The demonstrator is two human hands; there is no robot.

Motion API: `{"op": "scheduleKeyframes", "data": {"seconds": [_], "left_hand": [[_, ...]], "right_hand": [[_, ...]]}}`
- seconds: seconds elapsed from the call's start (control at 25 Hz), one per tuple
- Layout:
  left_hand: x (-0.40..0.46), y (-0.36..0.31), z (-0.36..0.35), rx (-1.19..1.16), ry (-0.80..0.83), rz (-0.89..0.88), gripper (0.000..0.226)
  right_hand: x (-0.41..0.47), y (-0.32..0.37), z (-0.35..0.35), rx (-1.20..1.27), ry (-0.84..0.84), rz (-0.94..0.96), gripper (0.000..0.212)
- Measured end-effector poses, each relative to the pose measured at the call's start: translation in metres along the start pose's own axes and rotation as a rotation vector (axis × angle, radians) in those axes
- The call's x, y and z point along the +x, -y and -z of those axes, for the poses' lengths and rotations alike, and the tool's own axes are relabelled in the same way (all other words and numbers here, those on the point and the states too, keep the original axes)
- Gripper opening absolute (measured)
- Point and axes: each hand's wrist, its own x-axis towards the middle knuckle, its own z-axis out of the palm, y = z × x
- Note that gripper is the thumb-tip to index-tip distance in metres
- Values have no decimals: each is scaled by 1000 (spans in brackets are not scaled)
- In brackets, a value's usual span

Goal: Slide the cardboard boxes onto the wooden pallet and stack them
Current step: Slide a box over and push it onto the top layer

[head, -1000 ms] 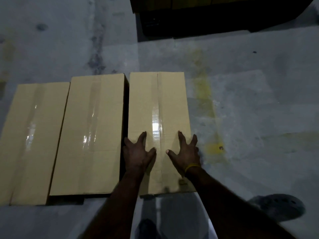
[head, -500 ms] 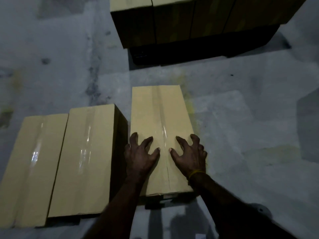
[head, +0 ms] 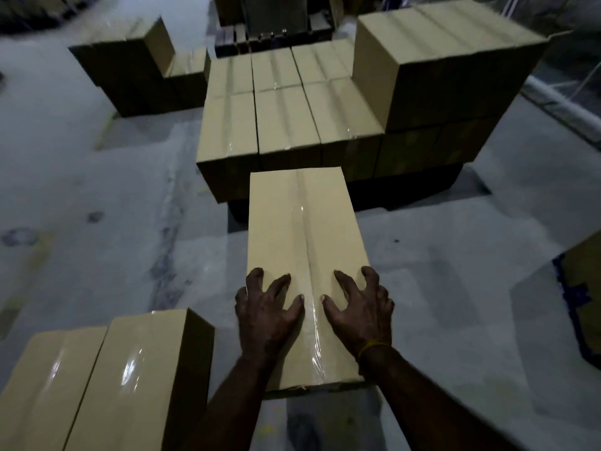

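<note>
A long taped cardboard box (head: 302,229) lies on the grey floor in front of me. My left hand (head: 268,309) and my right hand (head: 359,307) press on the near part of its top, fingers spread, either side of the tape seam. Its far end sits close to a dark wooden pallet (head: 409,193). The pallet carries a layer of boxes (head: 286,125) and a taller stack (head: 439,70) on its right side. Two more boxes (head: 107,382) lie side by side on the floor at the lower left.
Another stack of boxes (head: 136,66) stands at the far left, with a second pallet (head: 276,34) behind the loaded one. A dark object (head: 582,304) juts in at the right edge. Open concrete floor (head: 97,206) lies left and right of the box.
The box has slid forward across the floor under both hands, away from the two boxes beside it and up to the pallet. The view has tilted up, showing the stacks.
</note>
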Motion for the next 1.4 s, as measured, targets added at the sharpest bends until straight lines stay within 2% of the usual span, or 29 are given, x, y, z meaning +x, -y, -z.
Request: {"op": "scheduleKeyframes", "data": {"seconds": [0.28, 0.48, 0.76, 1.08, 1.4], "left_hand": [[86, -132, -14, -43, -62, -3, 59], [142, -196, -17, -52, -80, 2, 62], [230, -211, -30, -85, -42, 5, 54], [360, -205, -33, -122, -58, -31, 61], [453, -226, -55, -121, -30, -70, 62]], "right_hand": [[117, -46, 107, -30, -36, 43, 64], [186, -58, 156, -76, -39, 52, 65], [274, -43, 162, -88, -35, 41, 64], [395, 6, 155, -87, -36, 31, 63], [489, 9, 151, -74, -16, 0, 64]]}}
